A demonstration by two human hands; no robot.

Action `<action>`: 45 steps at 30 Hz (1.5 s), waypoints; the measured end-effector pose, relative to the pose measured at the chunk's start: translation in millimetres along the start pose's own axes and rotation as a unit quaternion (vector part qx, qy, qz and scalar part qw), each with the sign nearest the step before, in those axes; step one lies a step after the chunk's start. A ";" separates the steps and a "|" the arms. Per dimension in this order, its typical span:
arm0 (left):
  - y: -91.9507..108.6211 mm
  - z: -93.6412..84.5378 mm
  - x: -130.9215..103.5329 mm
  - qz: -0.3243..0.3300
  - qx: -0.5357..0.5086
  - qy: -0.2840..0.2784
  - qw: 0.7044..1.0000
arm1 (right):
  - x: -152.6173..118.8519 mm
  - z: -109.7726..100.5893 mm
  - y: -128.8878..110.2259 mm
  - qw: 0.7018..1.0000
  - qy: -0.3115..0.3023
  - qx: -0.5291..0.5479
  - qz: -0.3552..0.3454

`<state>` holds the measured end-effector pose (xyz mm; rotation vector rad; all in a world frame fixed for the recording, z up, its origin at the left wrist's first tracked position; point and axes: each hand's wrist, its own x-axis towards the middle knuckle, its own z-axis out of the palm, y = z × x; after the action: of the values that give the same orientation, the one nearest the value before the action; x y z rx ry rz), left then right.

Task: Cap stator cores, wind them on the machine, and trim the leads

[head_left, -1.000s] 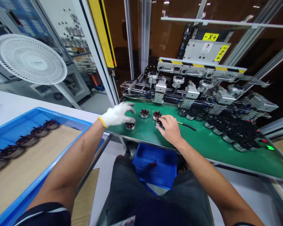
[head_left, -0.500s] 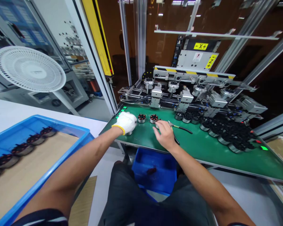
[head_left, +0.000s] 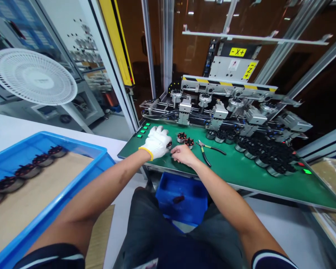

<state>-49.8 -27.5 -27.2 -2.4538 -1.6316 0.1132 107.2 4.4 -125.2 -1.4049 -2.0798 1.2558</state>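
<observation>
My left hand (head_left: 157,142), in a white knit glove with a yellow cuff, is closed over a motor stator (head_left: 170,145), mostly hidden by the glove. Just right of it, my bare right hand (head_left: 182,154) has its fingertips pinched together close to that stator; anything between them is too small to make out. Behind the right hand, two stators with copper windings, a farther stator (head_left: 181,137) and a nearer stator (head_left: 189,142), stand on the green bench top (head_left: 229,164). Cutting pliers (head_left: 205,150) with yellow-black handles lie spread to the right.
Several dark-topped motor parts (head_left: 268,155) crowd the bench's right side, below a winding machine (head_left: 220,112). A blue tray (head_left: 103,149) with a row of stators stands at left. Beneath the bench edge is a blue bin (head_left: 182,186); a white fan (head_left: 35,76) stands behind.
My left hand has moved right, and my right hand has moved left toward it. The nearer stator and the pliers, partly covered by the right hand before, now show.
</observation>
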 end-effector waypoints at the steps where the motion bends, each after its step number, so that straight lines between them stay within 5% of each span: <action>1: -1.1 2.9 5.3 0.006 0.003 -0.010 1.000 | -3.0 -0.3 0.4 1.000 0.000 -0.009 -0.005; 10: -13.2 10.5 11.0 0.066 -0.026 -0.093 0.993 | -50.2 -18.5 17.6 0.987 0.043 -0.094 -0.125; 16: -26.5 -17.1 18.8 0.036 -0.046 -0.107 0.993 | -43.6 -56.9 25.7 0.939 0.240 -0.168 -0.181; 19: -15.1 -24.0 40.3 -0.027 -0.038 -0.089 0.995 | -33.0 -57.9 34.9 0.921 0.273 -0.212 -0.182; 24: 17.9 -2.9 68.2 -0.071 -0.036 -0.142 0.987 | -31.3 -52.7 48.5 0.903 0.292 -0.251 -0.190; 31: 30.2 2.7 51.3 -0.061 -0.046 -0.147 0.986 | -40.2 -60.0 42.3 0.901 0.361 -0.206 -0.123; 38: 62.6 -1.9 21.2 -0.001 -0.020 -0.120 0.993 | -19.3 -23.2 24.4 0.965 0.251 -0.061 -0.039; 45: 39.8 -17.8 33.3 0.069 -0.020 -0.043 0.996 | -16.2 -28.7 34.3 0.993 0.112 -0.001 0.036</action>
<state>2.2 -13.9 -16.3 -2.6255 -1.5097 0.2097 153.7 8.4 -133.9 -1.5567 -1.8948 1.0676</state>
